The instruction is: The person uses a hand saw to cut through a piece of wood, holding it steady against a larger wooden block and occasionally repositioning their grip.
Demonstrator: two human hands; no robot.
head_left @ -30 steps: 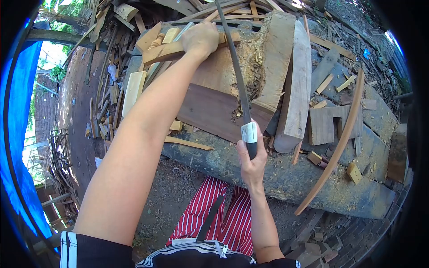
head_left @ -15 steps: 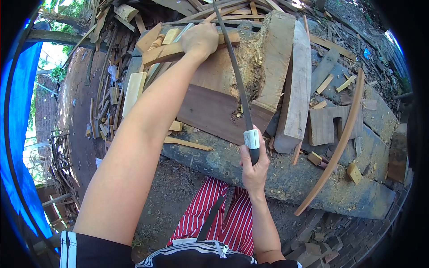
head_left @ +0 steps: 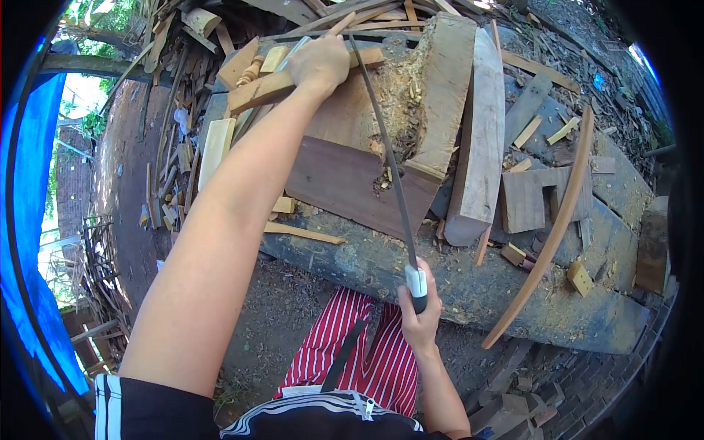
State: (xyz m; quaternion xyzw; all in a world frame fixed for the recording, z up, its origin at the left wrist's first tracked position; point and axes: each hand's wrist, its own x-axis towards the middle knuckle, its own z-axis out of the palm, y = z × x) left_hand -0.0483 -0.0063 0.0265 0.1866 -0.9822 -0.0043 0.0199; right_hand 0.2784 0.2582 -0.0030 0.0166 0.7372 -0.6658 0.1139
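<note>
My right hand [head_left: 422, 314] is closed round the pale-and-black handle of a hand saw [head_left: 396, 183]. The saw's long, narrow dark blade points away from me, and its far part crosses the right end of a short wooden bar [head_left: 262, 91]. My left hand [head_left: 319, 62] grips that bar from above, just left of the blade; its fingers are partly hidden on the far side. Underneath lies a broad wooden block [head_left: 345, 117] with sawdust on it. A dark brown plank face [head_left: 345, 183] is on its near side.
To the right stand a thick rough slab [head_left: 447, 95] and a grey beam [head_left: 477, 147]. A long curved strip [head_left: 561, 227] and a notched block [head_left: 524, 198] lie farther right on the worn workbench [head_left: 367, 268]. Scrap wood [head_left: 165, 169] is heaped beyond the left side.
My right hand has drawn the saw back toward me, so its blade tip now sits near the bar. The left hand still holds the bar; the whole view has shifted slightly.
</note>
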